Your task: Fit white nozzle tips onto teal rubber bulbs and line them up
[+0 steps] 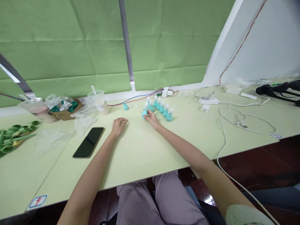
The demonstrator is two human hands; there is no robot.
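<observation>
Now right hand [152, 118] pinches a teal squeeze bulb [144, 113] with white tip, at the near-left end of the bulb row [161, 107] on the table [145, 150]. Left hand [118, 124] rests flat, empty, left of that row, right of the phone [88, 142].

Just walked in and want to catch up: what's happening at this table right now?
A person sits at a pale green table. Their right hand grips a small teal bulb with a white tip at the near end of a cluster of the same teal bulbs. Their left hand rests flat on the table, holding nothing. One more teal bulb without a tip and a loose white tip lie just behind. A dark phone lies to the left.
</observation>
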